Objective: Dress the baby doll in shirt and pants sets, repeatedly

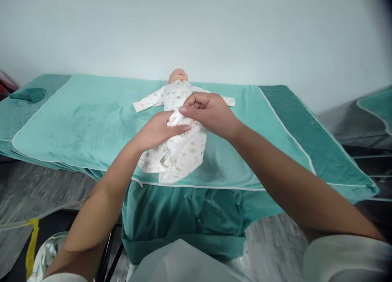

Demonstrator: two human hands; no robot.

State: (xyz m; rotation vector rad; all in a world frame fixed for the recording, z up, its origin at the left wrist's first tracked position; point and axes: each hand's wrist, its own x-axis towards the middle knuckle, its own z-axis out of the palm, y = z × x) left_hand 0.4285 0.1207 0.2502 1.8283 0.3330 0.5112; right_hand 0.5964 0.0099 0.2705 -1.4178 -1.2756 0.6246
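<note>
A baby doll (178, 75) lies on its back on the green bed cover, its head toward the wall. A white long-sleeved baby top (174, 95) with small printed figures covers it, both sleeves spread sideways. Over the doll's lower body, a white printed baby garment (190, 151) is bunched up between my hands; whether it joins the top is hidden. My left hand (159, 131) grips its gathered cloth, thumb on the near side and fingers partly covered. My right hand (211, 112) pinches the cloth edge between thumb and curled forefinger. A cuff-like opening (165, 161) hangs below my left hand.
The bed's green cover (101, 114) has white piping and drapes over the front edge. A white wall (196, 29) rises right behind. At the lower left stands a black container (18, 249) with a yellow strap and printed cloth (50, 249) inside.
</note>
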